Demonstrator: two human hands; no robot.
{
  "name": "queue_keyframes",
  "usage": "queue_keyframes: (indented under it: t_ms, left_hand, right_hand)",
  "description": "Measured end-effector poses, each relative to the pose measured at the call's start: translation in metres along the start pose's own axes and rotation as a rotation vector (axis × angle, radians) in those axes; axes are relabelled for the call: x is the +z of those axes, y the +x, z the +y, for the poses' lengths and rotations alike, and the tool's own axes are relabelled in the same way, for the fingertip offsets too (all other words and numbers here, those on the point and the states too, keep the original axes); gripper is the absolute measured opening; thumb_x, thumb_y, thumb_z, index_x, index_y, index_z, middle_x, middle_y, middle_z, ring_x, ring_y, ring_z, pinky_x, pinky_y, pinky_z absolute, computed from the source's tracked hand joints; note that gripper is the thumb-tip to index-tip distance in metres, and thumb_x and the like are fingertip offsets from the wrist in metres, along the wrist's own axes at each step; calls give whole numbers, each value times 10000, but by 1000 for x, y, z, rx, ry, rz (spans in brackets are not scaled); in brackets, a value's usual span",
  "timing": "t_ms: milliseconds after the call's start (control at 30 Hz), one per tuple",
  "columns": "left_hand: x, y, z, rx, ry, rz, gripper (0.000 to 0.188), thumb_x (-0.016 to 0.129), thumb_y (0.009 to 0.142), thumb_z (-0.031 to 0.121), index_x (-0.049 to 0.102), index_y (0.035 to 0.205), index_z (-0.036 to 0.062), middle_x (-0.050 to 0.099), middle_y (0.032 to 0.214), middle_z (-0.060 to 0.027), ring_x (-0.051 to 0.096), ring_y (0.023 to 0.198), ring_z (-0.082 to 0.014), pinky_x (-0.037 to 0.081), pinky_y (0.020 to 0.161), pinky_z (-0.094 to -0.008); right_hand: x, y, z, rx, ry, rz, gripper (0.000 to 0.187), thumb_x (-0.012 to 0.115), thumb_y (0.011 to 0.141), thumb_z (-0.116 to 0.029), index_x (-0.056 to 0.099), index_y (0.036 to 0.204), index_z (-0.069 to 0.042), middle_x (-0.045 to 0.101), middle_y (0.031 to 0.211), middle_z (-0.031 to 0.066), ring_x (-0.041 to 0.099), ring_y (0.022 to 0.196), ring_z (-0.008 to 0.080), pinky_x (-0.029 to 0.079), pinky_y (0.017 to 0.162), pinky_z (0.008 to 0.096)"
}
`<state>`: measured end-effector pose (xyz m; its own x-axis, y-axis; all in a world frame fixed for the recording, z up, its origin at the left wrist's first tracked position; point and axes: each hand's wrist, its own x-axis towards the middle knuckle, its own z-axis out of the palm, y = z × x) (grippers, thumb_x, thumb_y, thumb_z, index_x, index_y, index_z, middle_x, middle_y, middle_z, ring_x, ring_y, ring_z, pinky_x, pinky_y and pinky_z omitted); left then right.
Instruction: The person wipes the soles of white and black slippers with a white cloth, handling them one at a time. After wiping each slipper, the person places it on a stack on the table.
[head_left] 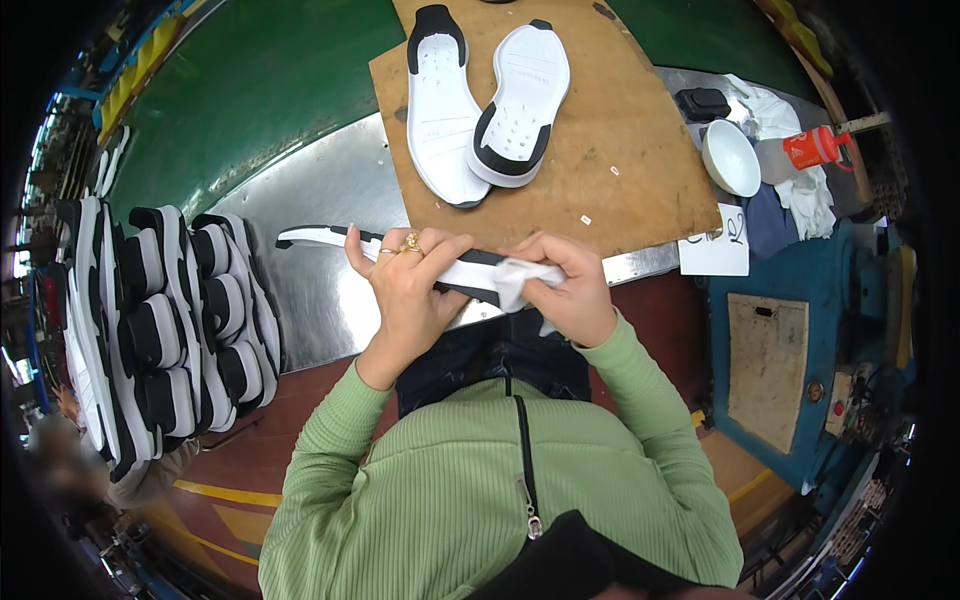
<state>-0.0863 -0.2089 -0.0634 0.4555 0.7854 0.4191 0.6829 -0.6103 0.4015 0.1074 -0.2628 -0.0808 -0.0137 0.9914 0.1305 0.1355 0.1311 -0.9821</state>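
My left hand (415, 285) is closed around the middle of a white and black shoe sole (325, 236), which is tilted on its edge in front of my body. In my right hand (566, 290) a white cloth (522, 277) is pinched and pressed against the sole's right end, hiding part of it. Just beyond my hands, two more soles lie on a brown board: a longer one (440, 120) on the left and another (522, 90) on the right that partly overlaps it.
Rows of stacked soles (175, 330) stand at the left on a metal table (315, 300). The brown board (630, 190) carries small white scraps. At the right are a white bowl (731, 158), a red bottle (812, 148), rags (805, 205) and a blue cabinet (765, 370).
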Motion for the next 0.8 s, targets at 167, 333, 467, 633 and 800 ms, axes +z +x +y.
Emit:
queue_keyframes:
  t_ms: [167,333,467,633,800]
  left_hand:
    - [1,-2,0,3,26,8,249,777,633,257,723,873,218,618,771,76,536,826,-153,40,1088,-471]
    - [-6,0,0,20,-21,3,275,789,631,221,698,891,211,607,792,84,542,843,-160,72,1071,-499]
    - [-31,3,5,-80,-131,-21,200,783,661,203,710,845,174,636,802,73,569,873,-136,101,1051,-418]
    - [-72,9,14,-174,-436,14,233,789,671,192,701,882,146,657,828,67,600,892,-124,131,1020,-426]
    - [-96,8,17,-98,-891,30,209,709,774,63,629,962,20,669,952,-87,633,900,-157,489,825,-289]
  right_hand:
    - [-3,-4,2,-80,18,-10,278,552,715,103,652,972,63,686,962,143,670,966,221,505,835,289]
    - [-10,-9,0,-90,124,-83,435,511,694,144,656,1092,45,653,1159,199,645,1058,264,487,924,330]
    - [-9,-1,-22,-233,147,-142,456,505,686,152,662,1098,36,647,1178,197,637,1087,275,487,938,336]
    - [-15,14,-71,-443,147,-229,418,550,684,144,687,1059,22,660,1125,226,655,1053,315,514,904,343]
    - [-11,28,-95,-510,49,-309,388,567,654,133,699,1003,28,665,1097,246,668,1025,325,521,889,347]
